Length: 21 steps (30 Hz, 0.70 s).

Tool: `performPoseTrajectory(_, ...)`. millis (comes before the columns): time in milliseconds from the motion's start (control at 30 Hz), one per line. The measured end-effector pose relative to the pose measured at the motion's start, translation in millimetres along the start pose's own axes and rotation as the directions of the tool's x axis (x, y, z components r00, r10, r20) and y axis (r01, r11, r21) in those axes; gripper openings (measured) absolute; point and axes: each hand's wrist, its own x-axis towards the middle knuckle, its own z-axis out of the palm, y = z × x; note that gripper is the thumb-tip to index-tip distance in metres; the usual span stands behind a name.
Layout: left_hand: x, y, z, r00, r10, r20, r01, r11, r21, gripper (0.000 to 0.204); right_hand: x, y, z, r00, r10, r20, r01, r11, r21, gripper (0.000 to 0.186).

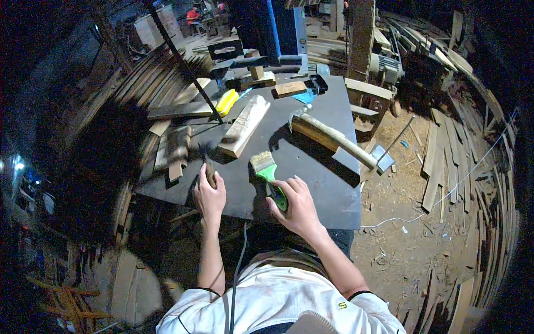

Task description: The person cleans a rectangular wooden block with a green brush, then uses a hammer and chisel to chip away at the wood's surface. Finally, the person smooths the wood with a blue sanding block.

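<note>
Grn brush [268, 172], axis diag., bristles [260, 161] fwd-L

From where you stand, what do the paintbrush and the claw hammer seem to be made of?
Paintbrush: handle seems green plastic, smooth and brightly coloured; pale bristles, visibly fibrous, could be natural or synthetic.
Claw hammer: handle looks like dull, probably unvarnished wood, given its tan colour; head, grey with pale glints, is likely steel.

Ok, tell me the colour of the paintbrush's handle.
The paintbrush's handle is bright green; it shows best in the head view, the only one.
</note>
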Motion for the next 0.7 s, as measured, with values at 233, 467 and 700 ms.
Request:
performPoseTrajectory(233,3,-5,-3,0.994,-0.037,0.103,0.027,0.995,0.101,0.057,-1,-4,-1,1.000,-0.027,-0.003,0.027,0.999,0.030,0.036)
performPoseTrajectory(467,6,-25,-17,0.998,-0.036,-0.042,0.022,0.955,-0.297,0.046,2,-15,24,0.982,-0.095,0.164,0.101,0.994,-0.031,0.041)
performPoseTrajectory(700,-2,6,-58,0.985,0.044,-0.165,-0.107,0.911,-0.399,0.044,21,-31,33,0.981,-0.169,0.091,0.169,0.986,0.005,0.072)
